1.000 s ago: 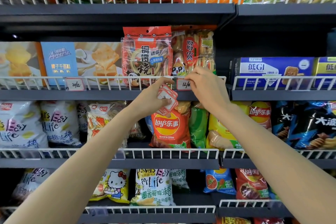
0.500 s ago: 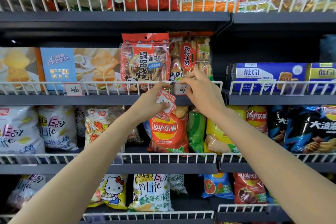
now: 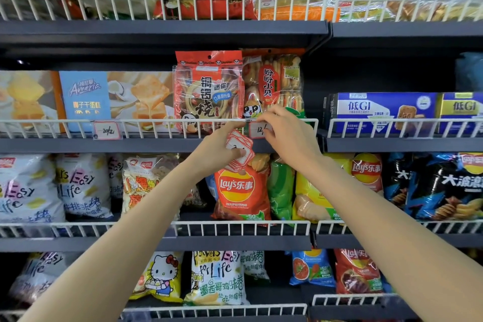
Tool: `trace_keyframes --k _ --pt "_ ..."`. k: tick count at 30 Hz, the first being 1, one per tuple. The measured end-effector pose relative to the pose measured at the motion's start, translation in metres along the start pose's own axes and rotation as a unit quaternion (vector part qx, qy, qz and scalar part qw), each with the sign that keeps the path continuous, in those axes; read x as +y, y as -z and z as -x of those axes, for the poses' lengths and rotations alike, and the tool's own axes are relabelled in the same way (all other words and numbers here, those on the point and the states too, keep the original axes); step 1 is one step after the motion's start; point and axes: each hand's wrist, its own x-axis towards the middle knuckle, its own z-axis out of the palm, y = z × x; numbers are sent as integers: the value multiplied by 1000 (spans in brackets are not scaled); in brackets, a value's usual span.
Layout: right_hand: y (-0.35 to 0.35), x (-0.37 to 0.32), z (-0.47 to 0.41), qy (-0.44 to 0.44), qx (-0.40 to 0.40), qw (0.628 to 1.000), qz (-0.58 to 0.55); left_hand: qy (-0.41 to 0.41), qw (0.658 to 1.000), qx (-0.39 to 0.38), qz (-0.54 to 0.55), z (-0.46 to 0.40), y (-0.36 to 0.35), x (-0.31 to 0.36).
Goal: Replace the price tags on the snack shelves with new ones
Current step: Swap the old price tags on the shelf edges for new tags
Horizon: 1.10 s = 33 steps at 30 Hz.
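Note:
My left hand (image 3: 217, 150) grips a fanned stack of red-bordered white price tags (image 3: 240, 150) just below the middle shelf's white wire rail (image 3: 156, 123). My right hand (image 3: 287, 136) pinches a handwritten tag reading "12" (image 3: 257, 129) that hangs on that rail, in front of the orange panda snack bags (image 3: 209, 91). My right fingers cover the tag's right half. Another handwritten tag, "20" (image 3: 107, 130), hangs on the same rail further left, under the blue Ameria box (image 3: 85, 99).
Dark shelves with wire rails hold snacks: Lay's chip bags (image 3: 239, 188) below my hands, white Easy Life bags (image 3: 75, 185) at left, blue low-GI boxes (image 3: 379, 112) at right, and more bags on the top and bottom shelves.
The view has tilted up a little, so the shelves sit lower in frame. My right hand has stayed on the "12" tag and my left still holds the stack beside it.

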Motion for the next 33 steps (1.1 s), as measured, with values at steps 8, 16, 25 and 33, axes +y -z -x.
trace_keyframes --k 8,16,25,33 --pt "-2 -2 4 -17 6 1000 6 -8 1000 20 1 3 -5 3" --pt "-8 0 14 -53 18 996 -74 -36 987 145 51 15 -10 18" --pt "22 13 40 -172 27 909 -380 -89 983 95 129 15 -37 34" --pt "64 61 72 -211 76 903 -365 -132 978 65 147 5 -87 85"
